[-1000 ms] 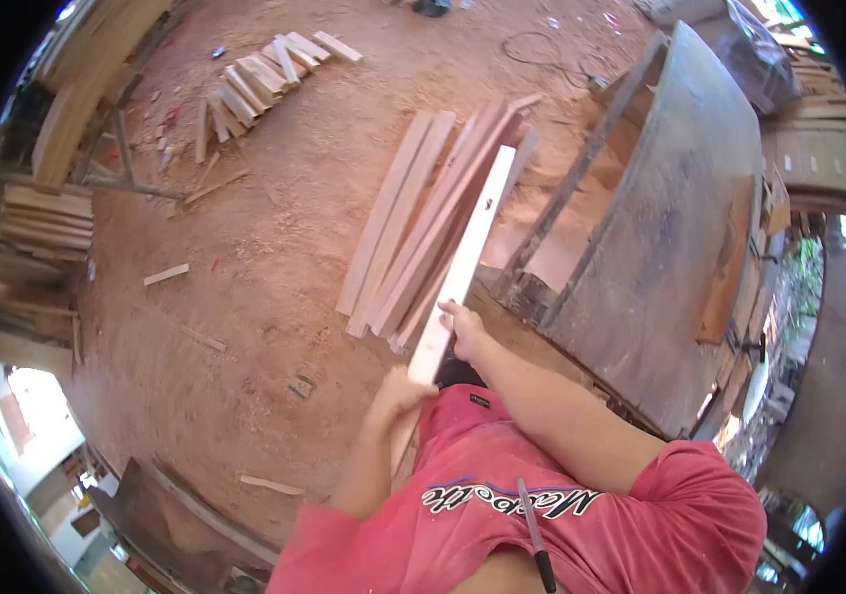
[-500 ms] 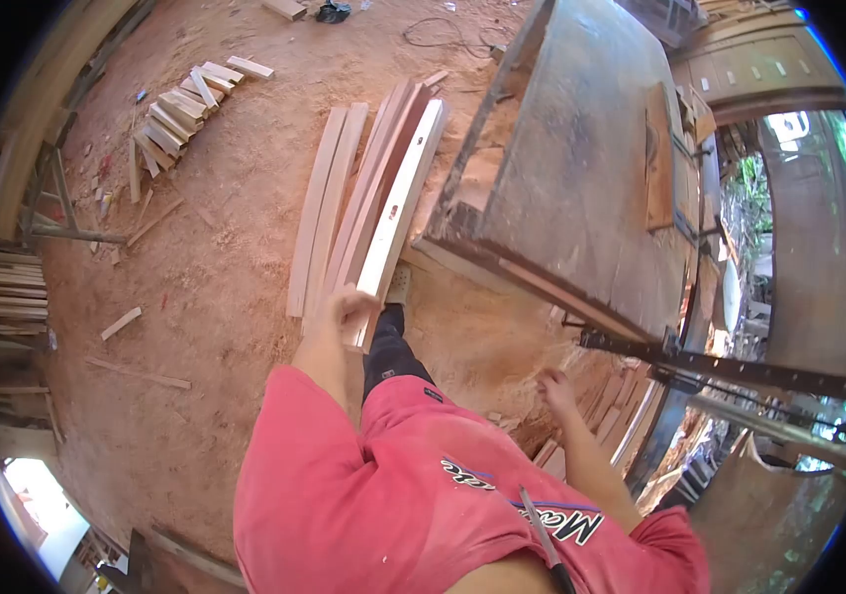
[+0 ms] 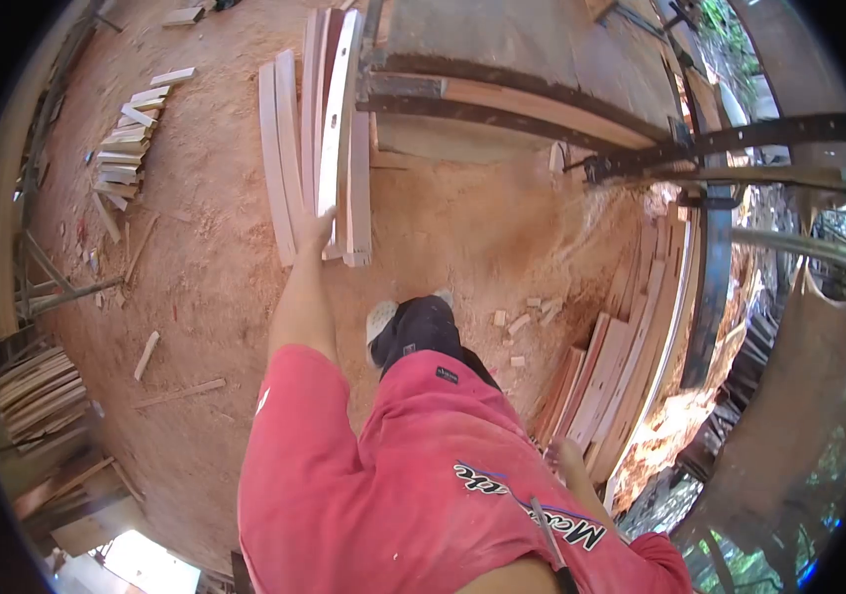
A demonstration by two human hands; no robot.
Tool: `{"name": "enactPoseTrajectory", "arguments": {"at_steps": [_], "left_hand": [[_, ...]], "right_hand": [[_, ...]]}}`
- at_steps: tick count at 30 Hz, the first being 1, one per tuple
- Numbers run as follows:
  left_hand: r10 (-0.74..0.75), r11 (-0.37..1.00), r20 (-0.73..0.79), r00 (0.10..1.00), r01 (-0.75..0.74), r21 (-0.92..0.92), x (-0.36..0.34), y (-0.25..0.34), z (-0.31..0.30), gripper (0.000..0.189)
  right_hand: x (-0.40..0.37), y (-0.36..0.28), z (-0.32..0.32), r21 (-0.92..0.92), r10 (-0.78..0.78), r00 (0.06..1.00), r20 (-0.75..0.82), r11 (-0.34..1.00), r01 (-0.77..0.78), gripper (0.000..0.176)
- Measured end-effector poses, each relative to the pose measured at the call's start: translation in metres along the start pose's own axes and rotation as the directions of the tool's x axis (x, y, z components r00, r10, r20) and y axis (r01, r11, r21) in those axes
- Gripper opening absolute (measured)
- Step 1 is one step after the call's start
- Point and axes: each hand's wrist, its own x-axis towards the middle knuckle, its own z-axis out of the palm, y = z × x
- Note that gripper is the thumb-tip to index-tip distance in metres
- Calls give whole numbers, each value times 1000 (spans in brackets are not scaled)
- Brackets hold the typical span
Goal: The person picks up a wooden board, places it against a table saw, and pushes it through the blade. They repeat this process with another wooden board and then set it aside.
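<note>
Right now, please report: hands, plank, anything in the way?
Left hand grips near end of pale plank on the floor pile. Right hand low beside stacked boards, grip unclear. Nothing lies over the plank.

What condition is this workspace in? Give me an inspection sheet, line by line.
Surface: sawdust-covered dirt floor.
Job's things: pale board lying lengthwise on the floor stack of long boards.
Clutter: pile of short offcuts; small blocks; loose strip.
Hands: left hand grips the pale board's near end; right hand hangs low beside a second board stack, partly hidden, grip unclear.
Cables: nothing seen.
Surroundings: workbench ahead; stacked lumber at the left edge.
</note>
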Motion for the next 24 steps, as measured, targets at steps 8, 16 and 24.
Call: {"name": "enactPoseTrajectory", "arguments": {"at_steps": [8, 16, 24], "left_hand": [[100, 978, 480, 871, -174, 111, -113, -188, 33, 66], [-442, 867, 338, 831, 492, -76, -291, -382, -89, 36], [-674, 644, 194, 712, 696, -319, -293, -428, -145, 20]], "right_hand": [[-11, -51, 75, 10, -507, 862, 4, 862, 507, 30], [-13, -79, 143, -130, -550, 812, 195, 806, 577, 33], [-50, -2, 120, -230, -768, 559, 313, 510, 829, 38]]}}
